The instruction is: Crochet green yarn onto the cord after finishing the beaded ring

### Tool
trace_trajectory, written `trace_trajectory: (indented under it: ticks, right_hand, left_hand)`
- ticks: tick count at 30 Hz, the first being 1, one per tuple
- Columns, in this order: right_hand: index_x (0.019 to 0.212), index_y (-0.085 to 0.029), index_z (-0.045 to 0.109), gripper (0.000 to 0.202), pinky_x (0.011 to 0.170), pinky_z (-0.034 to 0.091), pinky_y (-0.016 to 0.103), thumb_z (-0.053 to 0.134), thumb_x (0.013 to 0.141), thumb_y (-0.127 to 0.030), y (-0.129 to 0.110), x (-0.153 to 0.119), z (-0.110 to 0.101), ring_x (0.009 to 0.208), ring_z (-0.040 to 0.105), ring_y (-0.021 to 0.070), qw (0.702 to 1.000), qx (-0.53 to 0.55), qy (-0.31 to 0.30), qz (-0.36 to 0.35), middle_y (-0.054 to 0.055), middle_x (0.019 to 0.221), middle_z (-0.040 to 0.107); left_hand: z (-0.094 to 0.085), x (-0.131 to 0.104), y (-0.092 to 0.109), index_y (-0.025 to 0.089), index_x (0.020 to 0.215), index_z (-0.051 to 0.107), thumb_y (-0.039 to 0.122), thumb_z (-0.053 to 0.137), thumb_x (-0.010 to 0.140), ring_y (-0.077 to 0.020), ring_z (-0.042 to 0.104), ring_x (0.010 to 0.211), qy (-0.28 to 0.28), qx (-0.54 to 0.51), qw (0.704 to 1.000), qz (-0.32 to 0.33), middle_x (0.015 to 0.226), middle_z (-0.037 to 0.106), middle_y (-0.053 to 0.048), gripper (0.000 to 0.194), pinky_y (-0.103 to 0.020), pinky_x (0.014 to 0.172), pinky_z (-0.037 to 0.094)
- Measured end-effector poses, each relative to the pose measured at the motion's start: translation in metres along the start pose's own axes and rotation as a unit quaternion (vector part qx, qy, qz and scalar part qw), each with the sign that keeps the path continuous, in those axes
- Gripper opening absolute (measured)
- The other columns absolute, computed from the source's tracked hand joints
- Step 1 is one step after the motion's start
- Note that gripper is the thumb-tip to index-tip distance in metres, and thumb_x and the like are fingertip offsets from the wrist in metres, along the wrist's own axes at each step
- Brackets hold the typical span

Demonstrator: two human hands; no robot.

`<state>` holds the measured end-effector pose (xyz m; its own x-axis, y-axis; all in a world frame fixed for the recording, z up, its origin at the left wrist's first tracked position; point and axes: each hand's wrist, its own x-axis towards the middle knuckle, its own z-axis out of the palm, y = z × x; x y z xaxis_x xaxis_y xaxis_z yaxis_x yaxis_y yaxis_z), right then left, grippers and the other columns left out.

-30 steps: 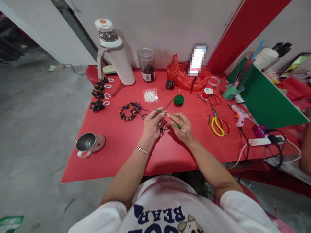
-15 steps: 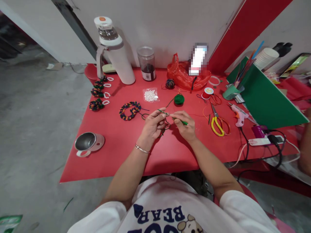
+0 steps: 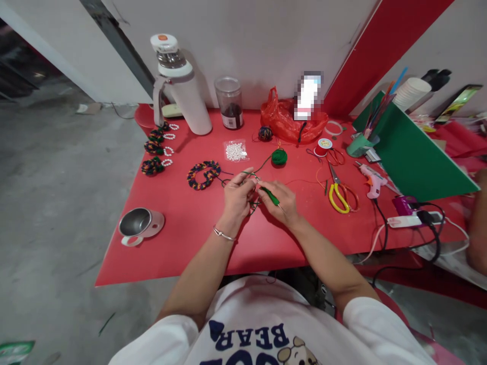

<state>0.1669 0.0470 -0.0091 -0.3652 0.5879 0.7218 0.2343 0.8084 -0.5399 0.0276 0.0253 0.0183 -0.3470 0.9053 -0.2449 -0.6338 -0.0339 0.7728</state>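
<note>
My left hand point(image 3: 239, 195) pinches green yarn, which runs from its fingers up to a green yarn ball point(image 3: 279, 157) on the red table. A crochet hook with a green handle point(image 3: 270, 196) is in my right hand point(image 3: 282, 203), its metal tip at the left fingertips. Both hands are close together above the table. A small dark green strand piece point(image 3: 254, 205) hangs below the fingers, partly hidden. Left of my hands lies a multicoloured crocheted ring point(image 3: 203, 175) with a loose yarn tail.
Around the red table point(image 3: 182, 243) stand a mug point(image 3: 141, 225), a tall bottle point(image 3: 190, 96), a jar point(image 3: 229, 104), a bead packet point(image 3: 236, 151), scissors point(image 3: 339, 196), a glue gun point(image 3: 373, 180) and a green board point(image 3: 418, 152). Part of another person's arm point(image 3: 478, 233) shows at right.
My right hand has moved left, closer to my left hand, and the hook has turned so its handle slopes more steeply down to the right. The view has shifted slightly.
</note>
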Motion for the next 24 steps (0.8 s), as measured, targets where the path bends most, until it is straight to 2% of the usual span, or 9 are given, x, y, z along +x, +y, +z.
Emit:
trace_trajectory:
  ticks: [4, 7, 11, 13, 16, 20, 24]
  right_hand:
    - [0.120, -0.029, 0.075, 0.023, 0.087, 0.064, 0.034, 0.064, 0.101, -0.022, -0.001, -0.002, 0.001, 0.092, 0.077, 0.0174, 0.998, 0.029, 0.050, -0.002, 0.004, 0.105, 0.083]
    - [0.110, -0.029, 0.078, 0.016, 0.086, 0.064, 0.035, 0.066, 0.100, -0.029, 0.001, 0.000, -0.005, 0.091, 0.078, 0.0174, 0.995, 0.085, 0.036, 0.047, 0.003, 0.101, 0.084]
    - [0.120, -0.028, 0.078, 0.030, 0.084, 0.066, 0.035, 0.070, 0.097, -0.046, 0.007, 0.004, -0.018, 0.091, 0.080, 0.0192, 0.968, 0.163, -0.021, 0.189, 0.006, 0.105, 0.084]
    - [0.120, -0.026, 0.078, 0.036, 0.082, 0.067, 0.035, 0.072, 0.095, -0.052, 0.010, 0.006, -0.024, 0.088, 0.081, 0.0197, 0.951, 0.204, -0.050, 0.226, 0.007, 0.104, 0.084]
    - [0.115, -0.025, 0.080, 0.037, 0.081, 0.068, 0.034, 0.075, 0.092, -0.054, 0.016, 0.008, -0.030, 0.084, 0.081, 0.0188, 0.931, 0.258, -0.074, 0.248, 0.007, 0.102, 0.084]
    - [0.113, -0.026, 0.081, 0.037, 0.082, 0.068, 0.033, 0.078, 0.089, -0.054, 0.022, 0.006, -0.030, 0.085, 0.081, 0.0173, 0.912, 0.306, -0.072, 0.263, 0.006, 0.104, 0.084]
    - [0.112, -0.025, 0.081, 0.044, 0.077, 0.068, 0.033, 0.079, 0.086, -0.059, 0.024, 0.003, -0.025, 0.077, 0.079, 0.0167, 0.892, 0.342, -0.067, 0.288, 0.006, 0.095, 0.084]
  left_hand:
    - [0.000, -0.001, 0.006, 0.015, 0.094, 0.075, 0.010, 0.083, 0.057, 0.0003, 0.031, 0.041, -0.041, -0.047, 0.994, -0.089, 0.065, 0.064, 0.003, 0.038, -0.014, 0.040, 0.016]
    - [-0.001, 0.000, 0.010, 0.015, 0.095, 0.074, 0.008, 0.081, 0.057, 0.0001, 0.030, 0.041, -0.066, -0.068, 0.987, -0.127, 0.063, 0.061, 0.004, 0.040, -0.014, 0.039, 0.012]
    - [-0.004, 0.000, 0.014, 0.014, 0.098, 0.076, 0.008, 0.082, 0.056, -0.0011, 0.033, 0.042, -0.062, -0.038, 0.991, -0.116, 0.063, 0.067, 0.001, 0.043, -0.013, 0.040, 0.015]
    - [-0.005, -0.001, 0.016, 0.013, 0.099, 0.077, 0.009, 0.083, 0.056, -0.0016, 0.035, 0.042, -0.058, -0.017, 0.993, -0.099, 0.065, 0.070, -0.002, 0.044, -0.014, 0.040, 0.018]
    - [-0.007, -0.001, 0.018, 0.012, 0.098, 0.078, 0.009, 0.085, 0.054, -0.0023, 0.038, 0.042, -0.063, 0.000, 0.993, -0.100, 0.064, 0.070, -0.004, 0.045, -0.015, 0.039, 0.019]
    - [-0.010, 0.000, 0.019, 0.012, 0.098, 0.078, 0.010, 0.086, 0.054, -0.0023, 0.039, 0.043, -0.081, -0.003, 0.989, -0.123, 0.067, 0.072, -0.004, 0.045, -0.014, 0.039, 0.022]
    - [-0.011, -0.001, 0.021, 0.013, 0.096, 0.078, 0.010, 0.085, 0.054, -0.0011, 0.035, 0.042, -0.099, -0.011, 0.985, -0.144, 0.066, 0.072, -0.004, 0.043, -0.014, 0.039, 0.023]
